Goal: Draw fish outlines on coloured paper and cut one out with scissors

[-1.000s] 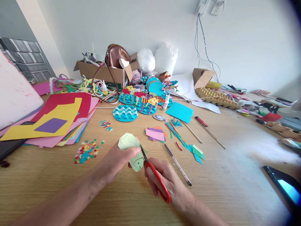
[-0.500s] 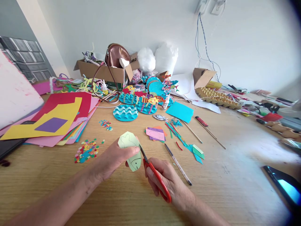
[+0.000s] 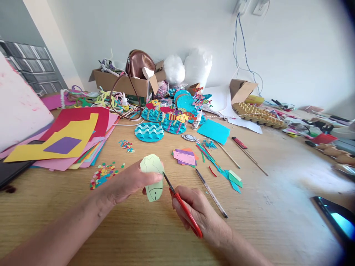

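Left hand [image 3: 130,181] pinches pale green paper fish [image 3: 152,177]; right hand [image 3: 195,210] gripped on red-handled scissors [image 3: 181,205].

Fish is held above the wooden table [image 3: 263,207], near its front edge, thumb across the middle (drawn eye and mouth face down-camera). Scissor blades meet the fish's right edge. Pen [image 3: 211,192] lies just right of the right hand; confetti dots [image 3: 104,174] to the left; coloured paper stack [image 3: 69,138] well apart, far left.
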Motion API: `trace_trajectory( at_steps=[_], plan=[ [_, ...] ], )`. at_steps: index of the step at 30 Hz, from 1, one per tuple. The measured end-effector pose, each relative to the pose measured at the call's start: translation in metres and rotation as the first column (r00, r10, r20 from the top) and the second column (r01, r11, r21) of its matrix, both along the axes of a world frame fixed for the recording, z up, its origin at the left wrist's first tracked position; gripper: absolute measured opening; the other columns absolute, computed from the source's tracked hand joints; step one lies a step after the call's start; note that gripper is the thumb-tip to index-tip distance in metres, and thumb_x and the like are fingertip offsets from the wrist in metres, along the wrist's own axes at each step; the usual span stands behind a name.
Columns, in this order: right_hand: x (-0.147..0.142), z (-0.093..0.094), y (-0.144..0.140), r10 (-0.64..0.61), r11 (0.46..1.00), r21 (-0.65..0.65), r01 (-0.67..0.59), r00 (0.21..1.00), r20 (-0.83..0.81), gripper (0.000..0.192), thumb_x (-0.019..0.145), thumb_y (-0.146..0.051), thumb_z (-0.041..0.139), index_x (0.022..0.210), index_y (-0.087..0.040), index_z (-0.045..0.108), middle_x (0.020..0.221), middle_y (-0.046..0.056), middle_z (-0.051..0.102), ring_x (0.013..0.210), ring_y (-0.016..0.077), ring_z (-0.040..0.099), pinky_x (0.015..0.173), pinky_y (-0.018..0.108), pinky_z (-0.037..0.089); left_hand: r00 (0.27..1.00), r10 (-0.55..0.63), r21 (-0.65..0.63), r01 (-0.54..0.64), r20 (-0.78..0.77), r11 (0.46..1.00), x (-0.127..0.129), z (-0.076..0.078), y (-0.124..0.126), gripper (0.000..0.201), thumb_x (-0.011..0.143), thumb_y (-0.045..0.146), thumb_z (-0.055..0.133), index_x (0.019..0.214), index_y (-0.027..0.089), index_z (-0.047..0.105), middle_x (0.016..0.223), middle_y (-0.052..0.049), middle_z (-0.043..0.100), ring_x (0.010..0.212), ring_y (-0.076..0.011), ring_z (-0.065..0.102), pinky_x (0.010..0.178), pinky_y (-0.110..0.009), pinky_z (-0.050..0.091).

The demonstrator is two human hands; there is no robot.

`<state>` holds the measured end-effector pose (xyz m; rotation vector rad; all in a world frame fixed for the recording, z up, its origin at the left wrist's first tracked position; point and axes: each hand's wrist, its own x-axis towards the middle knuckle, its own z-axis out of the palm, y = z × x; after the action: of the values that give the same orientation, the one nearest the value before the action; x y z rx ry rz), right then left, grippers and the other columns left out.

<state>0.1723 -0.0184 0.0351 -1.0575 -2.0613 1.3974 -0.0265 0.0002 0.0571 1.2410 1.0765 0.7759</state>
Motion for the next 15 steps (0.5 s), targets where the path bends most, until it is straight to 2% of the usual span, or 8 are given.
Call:
trace_trajectory(
  at_steps=[6,11,15],
  plan=[
    [0.000,0.001,0.000,-0.010,0.998,0.066,0.005,0.997,0.075,0.033,0.092,-0.034,0.039,0.062,-0.022,0.036,0.048,-0.006,0.040,0.044,0.0088,0.035,0.045,0.022,0.027,0.999,-0.028,-0.016,0.028,-0.029,0.999,-0.004,0.000,0.002,0.021,0.067,0.033,0.060,0.082,0.020,0.055,0.066,0.003,0.052,0.059,-0.0130,0.048,0.051,-0.023,0.035],
    [-0.001,0.004,0.000,-0.005,0.996,0.091,-0.005,0.995,0.104,0.033,0.090,-0.031,0.040,0.060,-0.022,0.033,0.049,-0.006,0.038,0.045,0.0085,0.033,0.044,0.022,0.025,0.995,-0.084,0.007,0.084,-0.051,0.996,-0.009,-0.002,0.003,0.015,0.071,0.032,0.059,0.080,0.021,0.055,0.065,0.004,0.053,0.059,-0.0130,0.048,0.051,-0.023,0.035],
    [0.000,0.003,0.000,-0.005,0.996,0.091,-0.004,0.995,0.102,0.034,0.091,-0.032,0.041,0.060,-0.021,0.033,0.050,-0.006,0.037,0.045,0.0082,0.033,0.044,0.022,0.025,0.995,-0.079,0.007,0.080,-0.062,0.997,-0.012,-0.002,0.003,0.015,0.072,0.033,0.060,0.079,0.021,0.055,0.067,0.003,0.053,0.060,-0.0137,0.049,0.052,-0.023,0.036]
  ],
)
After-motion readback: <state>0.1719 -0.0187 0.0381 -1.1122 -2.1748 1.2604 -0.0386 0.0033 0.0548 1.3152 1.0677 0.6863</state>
